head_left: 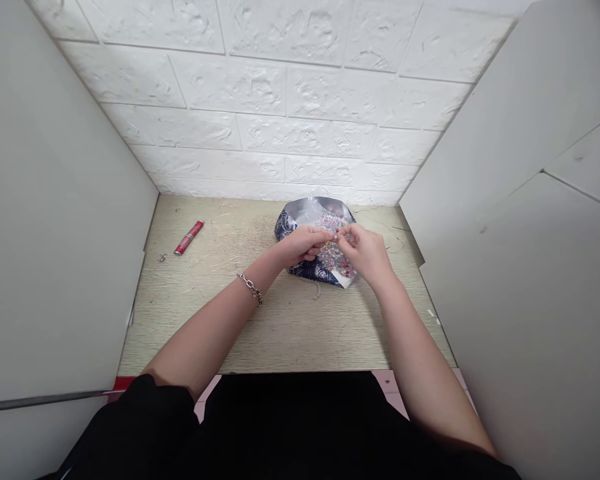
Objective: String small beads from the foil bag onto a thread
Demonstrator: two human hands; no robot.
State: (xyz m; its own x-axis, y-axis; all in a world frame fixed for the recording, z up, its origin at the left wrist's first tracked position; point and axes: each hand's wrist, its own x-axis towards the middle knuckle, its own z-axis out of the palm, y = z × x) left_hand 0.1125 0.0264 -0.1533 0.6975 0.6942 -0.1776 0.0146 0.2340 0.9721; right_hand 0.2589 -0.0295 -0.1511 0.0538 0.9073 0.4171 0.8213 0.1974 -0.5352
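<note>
My left hand [306,244] and my right hand [366,253] meet fingertip to fingertip over a dark blue and white patterned bag [310,269]. Small red and whitish beads [337,234] show between the fingertips, and my right thumb and forefinger pinch at them. My left thumb and forefinger are also pressed together, the other fingers curled; what lies inside that pinch is too small to make out. Loose beads [333,255] in pink, red, white and clear lie in the opened bag beneath my hands. A short row of pearly beads [317,291] pokes out at the bag's near edge.
On the left of the wood-grain table [280,333] lies a red tube [189,238], with a small metallic bit [163,258] near it. Thin wire-like strands are scattered about. Pale panels [55,200] flank both sides, and a white brick-patterned wall [260,90] closes the back.
</note>
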